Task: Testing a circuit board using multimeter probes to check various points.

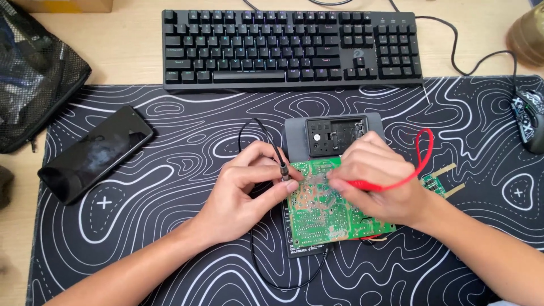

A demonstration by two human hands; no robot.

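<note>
I've got my left hand [249,184] pinched on the black probe [281,168], my right hand [377,181] pinched on the red probe [368,185], both tips down on the green circuit board [317,212]. The board lies over the grey multimeter [334,133] on the patterned desk mat [170,226], keyboard [292,48] beyond, phone [96,153] left.

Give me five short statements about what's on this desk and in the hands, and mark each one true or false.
1. The left hand holds a black probe at the green circuit board. True.
2. The right hand holds a black probe. False: its probe is red, with a red lead.
3. The smartphone lies on the patterned desk mat, left of the hands. True.
4. The keyboard lies on top of the circuit board. False: it lies beyond it, at the mat's far edge.
5. The mouse is at the left edge. False: it is at the right.
</note>
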